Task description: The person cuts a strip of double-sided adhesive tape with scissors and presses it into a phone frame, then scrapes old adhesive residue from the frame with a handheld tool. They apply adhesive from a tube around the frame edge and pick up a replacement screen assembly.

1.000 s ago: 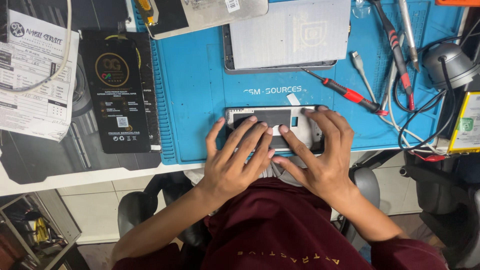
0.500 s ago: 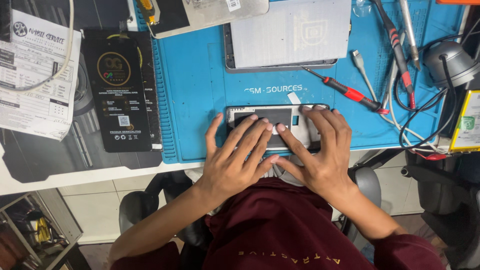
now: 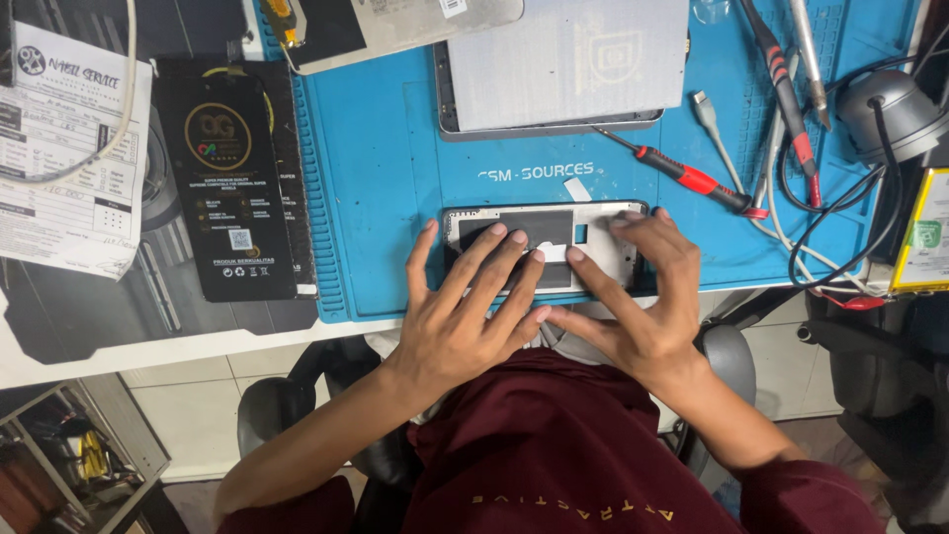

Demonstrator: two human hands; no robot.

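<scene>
Both hands spread flat over an opened phone at the near edge of the blue mat.

The opened phone lies lengthwise along the near edge of the blue work mat, back side up, its grey inner frame showing. The left hand comes in from below, fingers splayed and pressing flat on the phone's left half, gripping nothing. The right hand is open too, fingers fanned across the right half, fingertips at the phone's far edge. Just beyond it, further up the mat, sits a grey tablet. A red-handled screwdriver lies off toward the mat's right side, and a black product box rests past the mat's left edge.
</scene>
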